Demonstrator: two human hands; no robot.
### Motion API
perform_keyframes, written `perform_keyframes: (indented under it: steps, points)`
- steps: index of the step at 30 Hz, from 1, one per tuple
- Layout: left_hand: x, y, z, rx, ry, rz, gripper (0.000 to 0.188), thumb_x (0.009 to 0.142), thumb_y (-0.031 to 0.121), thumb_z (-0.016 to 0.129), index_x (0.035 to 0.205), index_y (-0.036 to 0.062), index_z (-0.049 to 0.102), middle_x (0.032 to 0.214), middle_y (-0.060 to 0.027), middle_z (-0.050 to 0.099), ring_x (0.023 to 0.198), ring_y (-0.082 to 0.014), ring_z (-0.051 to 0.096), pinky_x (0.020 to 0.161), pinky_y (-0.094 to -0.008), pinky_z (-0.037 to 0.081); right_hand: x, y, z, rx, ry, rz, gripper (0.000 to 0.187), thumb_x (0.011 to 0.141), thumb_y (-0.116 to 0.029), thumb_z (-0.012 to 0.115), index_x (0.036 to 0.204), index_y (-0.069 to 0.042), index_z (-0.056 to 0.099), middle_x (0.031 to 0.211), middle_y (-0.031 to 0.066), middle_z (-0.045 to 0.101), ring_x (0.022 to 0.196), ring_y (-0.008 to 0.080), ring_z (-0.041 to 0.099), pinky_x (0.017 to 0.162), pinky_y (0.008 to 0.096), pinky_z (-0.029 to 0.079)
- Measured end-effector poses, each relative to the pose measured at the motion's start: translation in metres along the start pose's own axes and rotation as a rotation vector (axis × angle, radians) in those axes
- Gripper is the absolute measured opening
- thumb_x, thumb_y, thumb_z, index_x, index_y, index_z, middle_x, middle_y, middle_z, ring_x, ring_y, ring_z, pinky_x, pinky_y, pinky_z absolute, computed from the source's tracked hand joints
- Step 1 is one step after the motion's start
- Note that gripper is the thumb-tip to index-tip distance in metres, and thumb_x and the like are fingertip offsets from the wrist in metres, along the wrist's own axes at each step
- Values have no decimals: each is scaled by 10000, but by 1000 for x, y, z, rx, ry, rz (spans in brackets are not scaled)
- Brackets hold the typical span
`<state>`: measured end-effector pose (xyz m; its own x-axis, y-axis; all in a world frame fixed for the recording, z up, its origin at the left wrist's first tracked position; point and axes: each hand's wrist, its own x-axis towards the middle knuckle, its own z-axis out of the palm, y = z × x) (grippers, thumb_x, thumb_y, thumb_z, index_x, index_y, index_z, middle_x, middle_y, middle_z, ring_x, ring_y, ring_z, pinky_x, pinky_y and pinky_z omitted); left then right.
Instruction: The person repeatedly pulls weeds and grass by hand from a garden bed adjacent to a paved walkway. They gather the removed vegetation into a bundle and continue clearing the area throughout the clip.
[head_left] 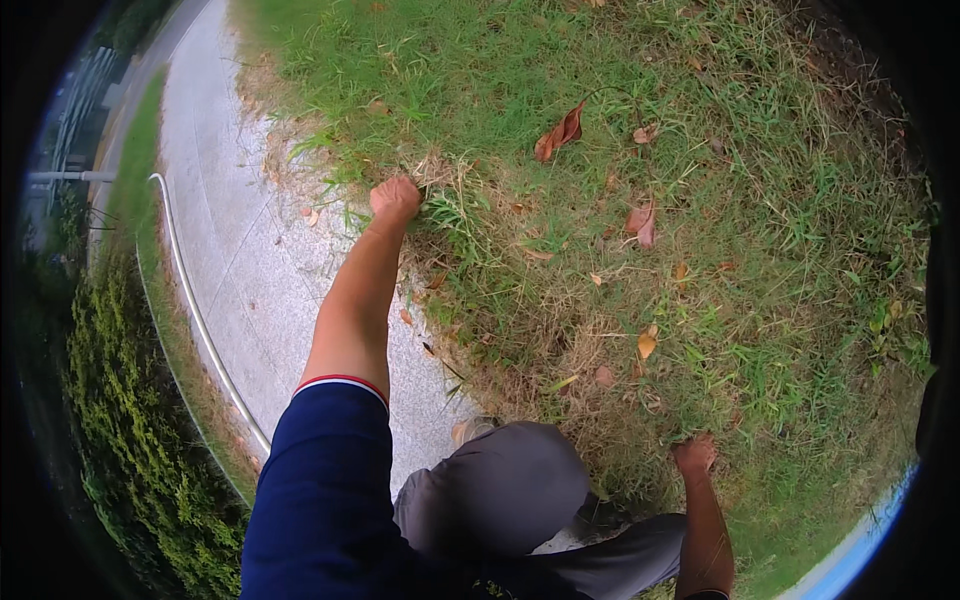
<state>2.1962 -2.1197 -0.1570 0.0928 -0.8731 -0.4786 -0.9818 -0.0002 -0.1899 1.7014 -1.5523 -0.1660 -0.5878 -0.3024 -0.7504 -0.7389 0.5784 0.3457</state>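
Observation:
My left arm reaches out over the border between pavement and lawn. My left hand (396, 199) is closed in a fist on a tuft of grass (455, 215), whose green and dry blades stick out beside the knuckles. Low at the right, beside my bent leg, my right hand (695, 456) is down at the lawn (760, 400). Its fingers are curled in among the blades; whatever they hold, if anything, is hidden.
A pale pavement (215, 190) runs along the left, with a light pipe or rail (195, 315) and a hedge (130, 400) beyond it. Brown fallen leaves, among them a large curled leaf (560, 132), lie on the grass. My grey-trousered knee (510, 485) is bent below.

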Motion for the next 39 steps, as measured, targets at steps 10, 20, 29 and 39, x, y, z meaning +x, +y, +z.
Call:
perform_keyframes:
  steps: [10,20,29,39]
  points:
    - [-208,151,-8,-654,-47,416,247,774,203,565,705,-34,571,689,-252,589,687,-410,595,648,-464,482,11,-1,3,44,-114,51,1047,692,-567,633,1362,120,214,1379,332,272,1237,388,397,979,441,381]
    - [-295,218,22,-250,28,757,266,751,155,601,970,12,554,796,-176,644,779,-342,636,679,-455,499,-3,-9,-3,38,170,-78,629,723,-354,691,1140,51,452,1108,212,482,1027,334,552,832,388,488]
    - [-306,121,84,-214,-74,220,226,748,181,560,853,2,650,897,-175,662,821,-316,648,724,-425,513,-17,-12,-26,17,75,-50,686,749,-352,665,1228,74,421,1147,223,497,1027,313,568,805,367,505]
    - [-397,150,29,-659,26,577,234,682,219,565,735,-9,553,757,-227,606,771,-404,584,719,-467,476,3,-9,-12,45,42,-44,643,761,-352,667,1193,66,438,1172,239,489,1027,323,570,785,403,515]
